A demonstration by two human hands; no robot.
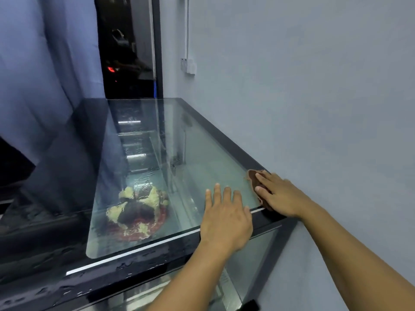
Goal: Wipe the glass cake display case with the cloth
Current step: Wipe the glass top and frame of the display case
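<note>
The glass cake display case (197, 153) stretches away from me, its flat glass top framed in black. My right hand (278, 194) presses a brown cloth (253, 177) flat on the near right corner of the glass, next to the wall. Most of the cloth is hidden under the palm. My left hand (225, 217) lies flat on the glass and front frame just left of it, fingers spread, holding nothing. A cake (139, 209) with yellow and dark topping sits inside the case, seen through the glass.
A grey wall (314, 97) runs tight along the case's right side, with a white socket (190, 66) on it. A blue curtain (45, 75) hangs at the left. A dark doorway (128, 52) opens behind the case's far end.
</note>
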